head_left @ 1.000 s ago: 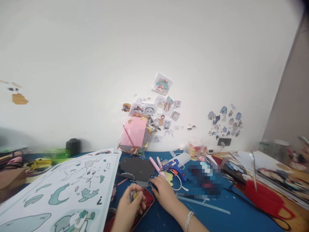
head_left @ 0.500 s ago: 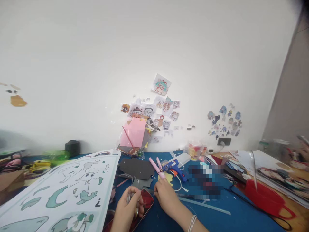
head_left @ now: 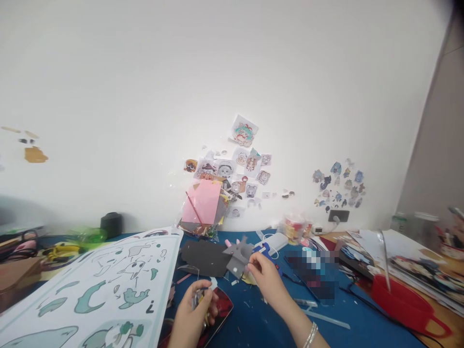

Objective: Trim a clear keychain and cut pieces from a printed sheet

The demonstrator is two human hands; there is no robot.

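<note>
While the left hand point(head_left: 197, 309) grips scissors point(head_left: 198, 298), the right hand point(head_left: 263, 273) pinches grey foam point(head_left: 237, 256) aloft

Bare hands point(head_left: 266, 275), silver wrist bracelet point(head_left: 309, 334)

template sheet point(head_left: 101, 290) left, bowl point(head_left: 402, 299) right

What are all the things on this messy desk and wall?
Grey cut-out piece: one, grey, held up in the right hand.
Black sheet: one, black, flat on the desk behind it.
Pattern sheet: one, white with teal shapes, desk left.
Glue gun: one, blue, mostly behind the right hand.
Pink paper: one, pink, leaning on the wall.
Stickers: many, mixed colours, on the wall.
Red bowl: one, red, desk right.
Desk: one, blue top.
Left hand: grip on something small, unclear.
Right hand: bracelet at the wrist.
</note>
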